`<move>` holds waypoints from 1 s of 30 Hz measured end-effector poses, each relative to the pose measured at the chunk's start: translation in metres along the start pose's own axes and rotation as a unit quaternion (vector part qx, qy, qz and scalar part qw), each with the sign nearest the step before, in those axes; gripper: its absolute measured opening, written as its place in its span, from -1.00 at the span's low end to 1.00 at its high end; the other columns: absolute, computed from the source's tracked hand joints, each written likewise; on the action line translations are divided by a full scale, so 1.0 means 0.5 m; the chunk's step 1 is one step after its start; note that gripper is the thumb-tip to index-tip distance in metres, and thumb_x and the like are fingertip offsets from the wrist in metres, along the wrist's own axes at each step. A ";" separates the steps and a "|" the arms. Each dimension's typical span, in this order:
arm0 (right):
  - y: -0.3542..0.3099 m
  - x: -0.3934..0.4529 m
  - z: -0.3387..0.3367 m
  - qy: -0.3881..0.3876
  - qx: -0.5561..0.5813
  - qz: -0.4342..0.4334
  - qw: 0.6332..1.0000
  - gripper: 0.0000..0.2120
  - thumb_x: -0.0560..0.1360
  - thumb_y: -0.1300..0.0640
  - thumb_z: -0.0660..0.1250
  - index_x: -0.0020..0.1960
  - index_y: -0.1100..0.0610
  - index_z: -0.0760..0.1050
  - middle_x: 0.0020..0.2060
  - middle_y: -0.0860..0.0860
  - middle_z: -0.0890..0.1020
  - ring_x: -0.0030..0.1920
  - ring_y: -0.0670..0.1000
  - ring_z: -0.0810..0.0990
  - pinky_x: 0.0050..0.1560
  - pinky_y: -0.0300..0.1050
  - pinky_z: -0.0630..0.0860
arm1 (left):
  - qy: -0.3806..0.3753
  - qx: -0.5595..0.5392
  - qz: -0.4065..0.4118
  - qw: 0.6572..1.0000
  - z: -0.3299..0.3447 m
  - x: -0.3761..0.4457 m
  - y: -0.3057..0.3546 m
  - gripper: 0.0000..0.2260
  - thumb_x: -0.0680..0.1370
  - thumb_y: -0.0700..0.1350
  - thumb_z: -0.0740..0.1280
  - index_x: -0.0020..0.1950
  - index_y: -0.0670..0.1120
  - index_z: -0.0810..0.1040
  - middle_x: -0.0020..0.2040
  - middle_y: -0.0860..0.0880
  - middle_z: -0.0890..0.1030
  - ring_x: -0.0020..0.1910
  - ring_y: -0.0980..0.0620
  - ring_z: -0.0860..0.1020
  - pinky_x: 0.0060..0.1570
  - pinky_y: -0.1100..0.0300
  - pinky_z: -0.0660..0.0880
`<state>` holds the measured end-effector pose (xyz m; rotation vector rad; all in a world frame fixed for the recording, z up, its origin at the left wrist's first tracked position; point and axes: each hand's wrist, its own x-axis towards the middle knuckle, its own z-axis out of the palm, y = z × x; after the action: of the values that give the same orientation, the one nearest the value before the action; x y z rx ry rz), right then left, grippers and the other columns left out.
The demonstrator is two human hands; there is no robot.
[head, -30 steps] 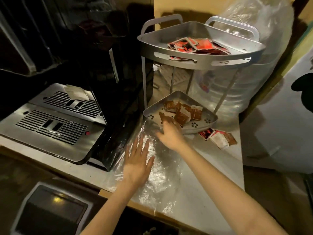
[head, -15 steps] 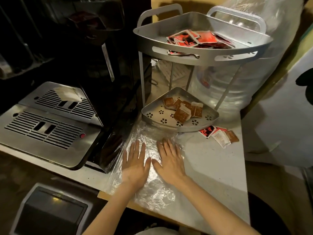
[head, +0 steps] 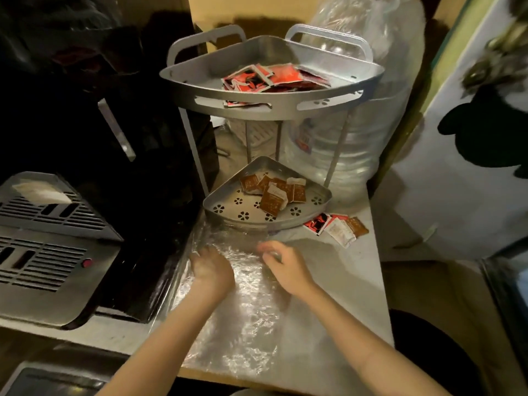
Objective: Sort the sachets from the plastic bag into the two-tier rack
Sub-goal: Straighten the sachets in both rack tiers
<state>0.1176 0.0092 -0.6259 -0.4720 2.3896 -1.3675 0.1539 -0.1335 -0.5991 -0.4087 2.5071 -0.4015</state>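
A: How do the hands sit?

B: Both rest on the crinkled clear plastic bag (head: 243, 295) lying flat on the pale counter (head: 343, 275). The left hand (head: 211, 271) has its fingers curled down into the film at the bag's left edge; whether they pinch it I cannot tell. The right hand (head: 285, 267) has its fingers bent loosely inward, tips close together against the film; again I cannot tell if they hold any of it.

A: And just beyond the fingertips?

B: The grey metal two-tier corner rack (head: 274, 110) stands right ahead, its front rim touching or overlapping the bag's far edge. On the lower tier (head: 228, 208), just past the right fingers, lies a small heap of brown sachets (head: 274, 191).

A: Higher up?

B: The upper tier (head: 200, 78) holds a pile of red-and-black sachets (head: 265, 78).

A: Anything to the right of the right hand?

B: A few loose sachets (head: 337, 227) lie on the counter beside the rack's lower rim, red, white and brown ones overlapping.

A: To the left of the left hand?

B: A black machine with a slotted silver drip tray (head: 43, 252), against the bag's left edge.
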 end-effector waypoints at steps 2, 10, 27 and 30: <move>0.011 0.000 -0.045 0.068 -0.012 0.002 0.998 -0.78 0.52 0.22 0.23 0.11 0.08 0.56 -0.02 0.02 0.66 -0.06 0.01 0.62 -0.05 -0.26 0.54 | -0.004 0.021 0.027 0.999 -0.045 0.003 0.023 -0.62 0.57 0.01 0.13 0.33 -0.12 0.39 0.32 -0.09 0.43 0.26 -0.04 0.42 0.09 0.13 0.37; 0.102 -0.004 -0.212 0.232 -0.067 0.032 0.970 -0.73 0.43 0.26 0.35 0.11 0.08 0.51 0.07 0.01 0.59 0.09 -0.04 0.53 0.07 -0.21 0.47 | 0.173 -0.134 0.244 0.945 -0.150 0.023 0.202 -0.71 0.54 -0.06 0.16 0.22 -0.11 0.46 0.19 -0.14 0.54 0.12 -0.15 0.54 0.01 0.05 0.47; 0.219 0.007 -0.277 0.137 -0.268 0.065 0.951 -0.47 0.50 -0.09 0.13 0.43 0.06 0.25 0.43 0.02 0.32 0.45 0.02 0.22 0.42 -0.09 0.10 | 0.274 -0.227 0.376 0.856 -0.092 0.127 0.371 -0.51 0.56 0.03 0.18 0.44 -0.14 0.23 0.42 -0.14 0.35 0.42 -0.09 0.28 0.39 0.10 0.18; 0.220 -0.006 -0.268 0.172 -0.282 0.057 0.942 -0.44 0.43 -0.16 0.04 0.33 0.06 0.41 0.30 0.03 0.50 0.32 0.06 0.40 0.31 -0.07 0.27 | 0.335 -0.217 0.373 0.838 -0.089 0.127 0.373 -0.57 0.41 -0.01 0.41 0.22 -0.13 0.49 0.08 -0.10 0.63 0.03 -0.07 0.61 0.02 0.16 0.53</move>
<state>0.0471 0.1645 -0.6576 -0.2353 3.0467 -0.7389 0.0403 0.0212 -0.6628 0.6844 3.1496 0.4281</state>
